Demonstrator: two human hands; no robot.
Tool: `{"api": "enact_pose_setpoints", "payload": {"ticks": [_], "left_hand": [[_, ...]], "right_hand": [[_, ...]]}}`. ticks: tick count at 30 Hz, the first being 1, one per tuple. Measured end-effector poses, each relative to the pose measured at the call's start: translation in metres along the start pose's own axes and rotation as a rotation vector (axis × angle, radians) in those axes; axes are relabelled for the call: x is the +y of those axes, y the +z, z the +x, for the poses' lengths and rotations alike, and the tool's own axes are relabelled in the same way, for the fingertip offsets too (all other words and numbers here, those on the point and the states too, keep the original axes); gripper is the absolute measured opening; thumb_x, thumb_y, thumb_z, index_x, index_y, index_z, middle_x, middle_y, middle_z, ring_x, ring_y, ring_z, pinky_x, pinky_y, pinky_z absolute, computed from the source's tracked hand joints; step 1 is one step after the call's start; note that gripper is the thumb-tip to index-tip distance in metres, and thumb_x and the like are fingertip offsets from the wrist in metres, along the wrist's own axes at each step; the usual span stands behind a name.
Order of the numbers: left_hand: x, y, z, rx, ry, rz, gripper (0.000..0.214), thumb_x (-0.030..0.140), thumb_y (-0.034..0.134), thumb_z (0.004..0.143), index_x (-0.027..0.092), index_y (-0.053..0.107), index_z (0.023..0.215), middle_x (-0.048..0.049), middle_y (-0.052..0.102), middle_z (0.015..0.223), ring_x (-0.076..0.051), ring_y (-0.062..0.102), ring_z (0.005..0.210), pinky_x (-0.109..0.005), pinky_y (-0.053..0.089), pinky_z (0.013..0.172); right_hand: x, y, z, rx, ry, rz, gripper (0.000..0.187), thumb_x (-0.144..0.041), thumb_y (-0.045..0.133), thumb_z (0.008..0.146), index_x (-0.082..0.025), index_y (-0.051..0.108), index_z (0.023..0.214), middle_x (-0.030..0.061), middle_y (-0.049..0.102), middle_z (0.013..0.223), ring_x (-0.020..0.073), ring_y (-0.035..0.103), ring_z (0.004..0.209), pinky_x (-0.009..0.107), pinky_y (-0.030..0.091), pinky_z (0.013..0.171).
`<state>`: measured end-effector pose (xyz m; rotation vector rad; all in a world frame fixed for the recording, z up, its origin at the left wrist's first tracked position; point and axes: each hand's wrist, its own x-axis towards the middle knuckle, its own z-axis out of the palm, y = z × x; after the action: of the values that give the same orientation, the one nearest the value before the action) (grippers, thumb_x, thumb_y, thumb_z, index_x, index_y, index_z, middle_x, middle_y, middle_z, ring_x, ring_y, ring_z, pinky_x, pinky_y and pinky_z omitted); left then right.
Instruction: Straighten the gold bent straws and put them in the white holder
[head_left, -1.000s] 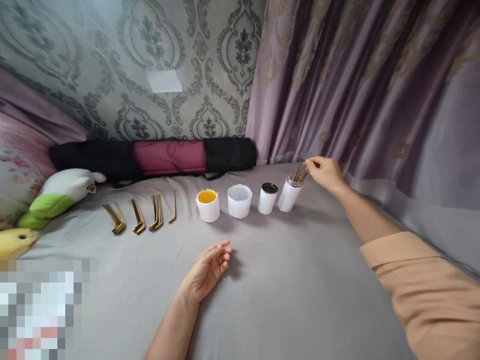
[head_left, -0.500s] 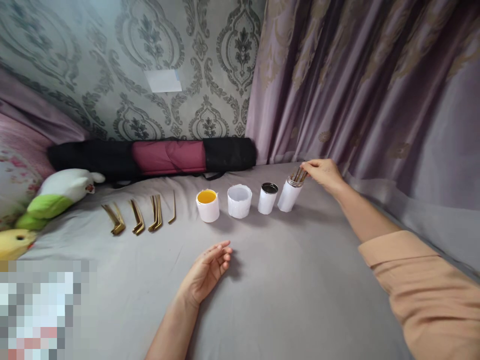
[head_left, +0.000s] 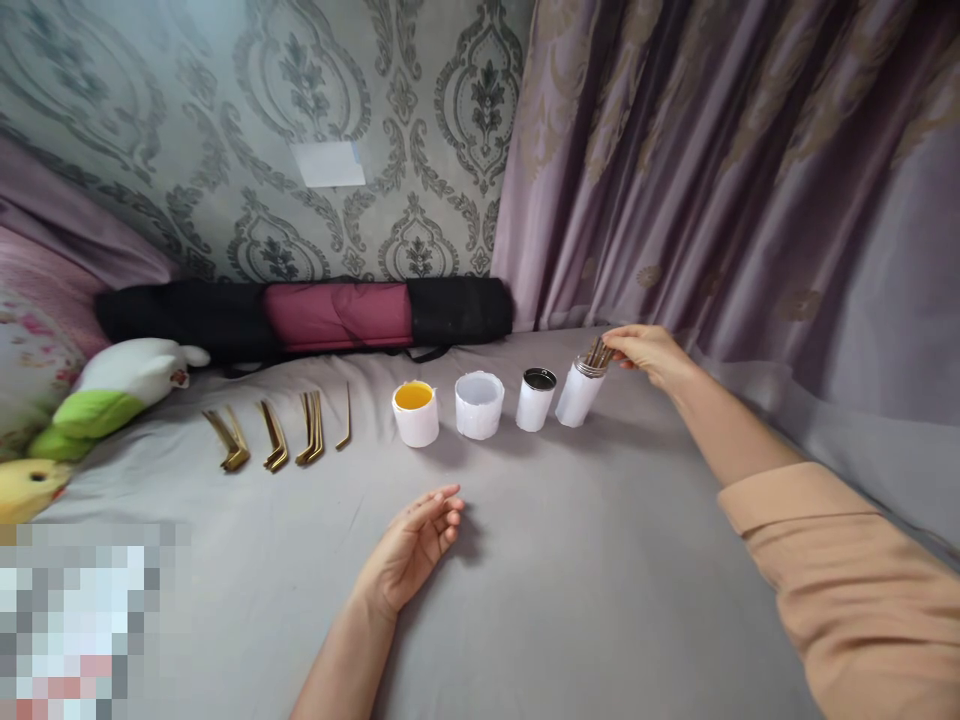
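Note:
At the right, my right hand (head_left: 654,352) is closed in a pinch at the upper ends of thin bronze-coloured metal straws (head_left: 596,352). They stand in a tall white-wrapped jar (head_left: 576,396) with a threaded metal rim, which leans slightly. How many the fingertips hold is hidden. My left hand (head_left: 421,540) rests on the bed sheet, palm turned sideways, fingers loosely curled and holding nothing. Beyond it stand a white-wrapped cup with a yellow inside (head_left: 417,424), a wider whitish cup (head_left: 478,415) and a white-wrapped can with a dark inside (head_left: 534,408).
Bent gold metal straws lie in three bunches (head_left: 227,440) (head_left: 274,438) (head_left: 310,430), with a single straw (head_left: 346,420) beside them. A black and maroon roll bag (head_left: 337,315) lies along the wall. Plush toys (head_left: 112,390) are at left, a purple curtain (head_left: 600,180) at right.
My right hand has lowered slightly toward the jar's rim, and the straws there have sunk or gathered closer together. My left hand stays in place.

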<state>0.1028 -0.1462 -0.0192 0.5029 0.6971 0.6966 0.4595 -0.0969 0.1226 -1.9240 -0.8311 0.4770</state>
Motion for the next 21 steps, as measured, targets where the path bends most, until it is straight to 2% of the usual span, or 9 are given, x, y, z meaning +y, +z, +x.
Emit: {"api": "enact_pose_setpoints", "payload": {"ticks": [6,21], "left_hand": [[-0.0004,-0.0009,-0.0007,0.005,0.000,-0.003,0.026,0.017,0.057,0.075,0.010,0.057,0.100,-0.0077,0.058,0.086,-0.009,0.055,0.070,-0.020,0.048,0.061],[-0.0002,-0.0027,0.0012,-0.010,0.005,-0.019,0.025,0.017,0.055,0.076,0.010,0.057,0.100,-0.0080,0.059,0.086,-0.010,0.056,0.070,-0.021,0.048,0.061]], "right_hand": [[-0.0024,-0.0003,0.0008,-0.007,0.093,0.056,0.008,-0.013,0.061,0.062,-0.014,0.063,0.070,0.0023,0.061,0.066,0.0065,0.048,0.050,0.016,0.034,0.040],[0.0064,-0.0023,0.0082,0.074,0.070,0.099,0.009,-0.017,0.059,0.065,-0.013,0.061,0.073,0.0052,0.061,0.073,0.0063,0.048,0.051,0.015,0.035,0.038]]}}
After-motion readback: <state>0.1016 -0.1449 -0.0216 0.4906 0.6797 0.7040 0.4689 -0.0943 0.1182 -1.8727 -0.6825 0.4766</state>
